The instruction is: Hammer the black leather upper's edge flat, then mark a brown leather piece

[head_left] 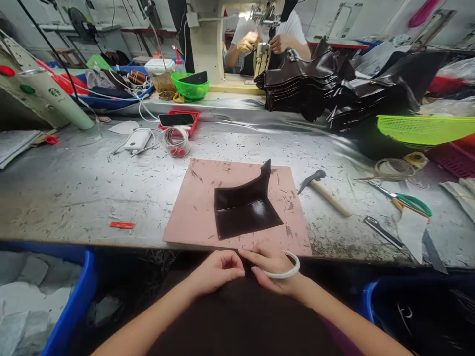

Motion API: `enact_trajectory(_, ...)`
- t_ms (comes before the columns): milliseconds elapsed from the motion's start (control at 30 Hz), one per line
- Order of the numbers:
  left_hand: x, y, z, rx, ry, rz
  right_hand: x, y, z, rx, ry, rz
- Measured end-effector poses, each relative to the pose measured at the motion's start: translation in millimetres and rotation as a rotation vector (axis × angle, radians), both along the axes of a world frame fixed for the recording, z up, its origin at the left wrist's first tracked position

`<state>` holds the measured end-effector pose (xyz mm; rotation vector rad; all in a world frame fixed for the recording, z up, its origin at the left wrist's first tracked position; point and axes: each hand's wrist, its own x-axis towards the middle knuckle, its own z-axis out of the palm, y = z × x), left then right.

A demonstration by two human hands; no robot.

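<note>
Note scuffed metallic workbench [141,193] just beyond left hand [222,269]; far ahead, pale wall [322,20], red-edged table [339,45], dark fan [80,23], bright lamp [245,15]. Lower, see blue bin [89,279] left of left hand, second bin [367,301] right of right hand [274,267].

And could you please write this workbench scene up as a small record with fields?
Left hand: at the bench edge, fingers curled
Right hand: beside it, pale ring around it
Centre: creased dark piece on pink board
Right of board: hammer, then green-handled scissors
Beyond: another person at a machine
</note>
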<state>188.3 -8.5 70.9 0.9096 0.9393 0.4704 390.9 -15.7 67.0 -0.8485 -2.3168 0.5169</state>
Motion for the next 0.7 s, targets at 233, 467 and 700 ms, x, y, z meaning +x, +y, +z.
enact_trajectory(233, 1, -7, -3.5, 0.059, -0.02, 0.156, -23, 5, 2.8, 0.044, 0.029, 0.166)
enact_trajectory(467, -23, -11, -6.2, 0.508, 0.279, 0.18, -31, 20, 8.0, -0.244, 0.121, 0.051)
enact_trajectory(700, -38, -7, -14.4, 1.732, 0.814, -0.188, -49, 46, 1.8, -0.512, 0.135, -0.21)
